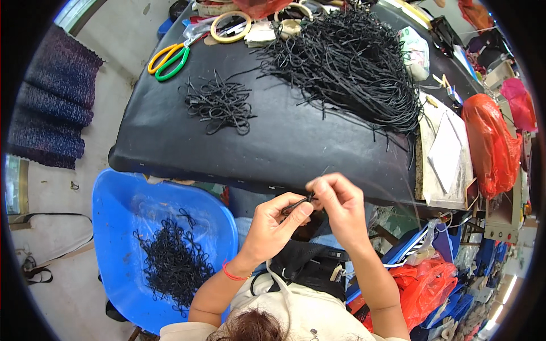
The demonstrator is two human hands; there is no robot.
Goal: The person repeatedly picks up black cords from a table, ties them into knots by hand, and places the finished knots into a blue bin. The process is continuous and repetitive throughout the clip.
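Observation:
Just off the near edge of the black padded table, my two hands meet over a black cord. My left hand pinches the cord between thumb and fingers, a loop of it showing. Fingers closed on the same cord, my right hand sits at the small knot-like bunch; the exact form of that bunch is too small to make out. On the table lie a small pile of looped black cords and, farther right, a large heap of long black cords.
A blue plastic tub at my left holds many looped black cords. Scissors with yellow and green handles and a tape roll lie at the table's far left. Red plastic bags and a white board stand right.

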